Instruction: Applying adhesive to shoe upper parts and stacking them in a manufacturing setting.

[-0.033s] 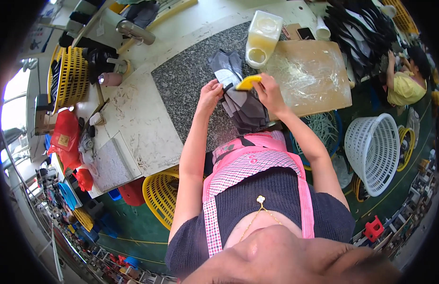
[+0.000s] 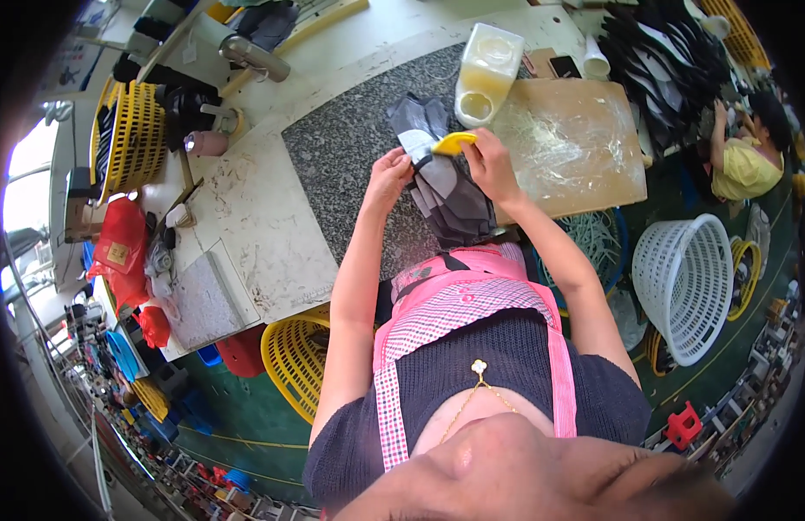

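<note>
Grey and black fabric pieces lie in an overlapping stack on the speckled stone slab in front of me. At the far end of the stack is a pale grey patch. My left hand is closed, pinching the edge of a small dark piece of fabric at the stack's left side. My right hand grips a flat yellow tool, its tip over the fabric close to my left fingers. Whether the tip touches the cloth, I cannot tell.
Beyond my right hand stands a translucent jug of yellowish liquid, beside a smeared brown board. Black strips are heaped at the far right, near a person in yellow. A white basket and a yellow basket stand below.
My right hand has shifted slightly up and left with the yellow tool, which now lies flatter over the fabric. My left hand keeps its pinch in nearly the same place.
</note>
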`<action>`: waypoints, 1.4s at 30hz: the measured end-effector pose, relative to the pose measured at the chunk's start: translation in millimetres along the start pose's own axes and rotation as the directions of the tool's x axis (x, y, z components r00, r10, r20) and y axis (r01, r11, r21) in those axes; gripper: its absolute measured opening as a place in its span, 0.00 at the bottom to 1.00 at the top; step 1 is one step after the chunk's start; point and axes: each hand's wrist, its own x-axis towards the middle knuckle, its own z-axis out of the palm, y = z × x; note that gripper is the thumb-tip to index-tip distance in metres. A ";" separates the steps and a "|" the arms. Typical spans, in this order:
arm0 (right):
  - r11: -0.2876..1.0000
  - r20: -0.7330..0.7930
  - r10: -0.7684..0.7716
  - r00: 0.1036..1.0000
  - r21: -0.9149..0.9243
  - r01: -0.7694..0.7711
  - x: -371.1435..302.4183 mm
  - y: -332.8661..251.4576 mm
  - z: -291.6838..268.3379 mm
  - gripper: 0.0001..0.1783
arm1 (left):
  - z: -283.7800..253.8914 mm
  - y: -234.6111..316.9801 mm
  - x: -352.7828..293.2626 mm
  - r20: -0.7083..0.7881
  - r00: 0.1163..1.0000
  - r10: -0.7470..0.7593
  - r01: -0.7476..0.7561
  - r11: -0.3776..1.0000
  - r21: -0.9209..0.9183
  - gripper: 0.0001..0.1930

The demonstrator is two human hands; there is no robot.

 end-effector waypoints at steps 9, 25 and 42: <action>0.980 0.335 -0.198 0.921 0.086 0.179 49.4 -10.0 3.2 0.05 | -21.5 7.5 9.1 0.071 0.980 -0.185 0.198 0.928 -0.316 0.30; 0.967 0.053 0.189 0.980 -0.181 -0.177 79.6 15.3 17.4 0.08 | -21.3 10.8 -1.7 0.128 0.988 -0.091 0.100 0.993 -0.067 0.10; 0.920 -0.050 0.386 0.921 -0.054 -0.388 39.4 17.6 -7.7 0.09 | -293.4 30.0 -29.7 -0.684 0.694 0.224 -0.632 0.644 -0.431 0.07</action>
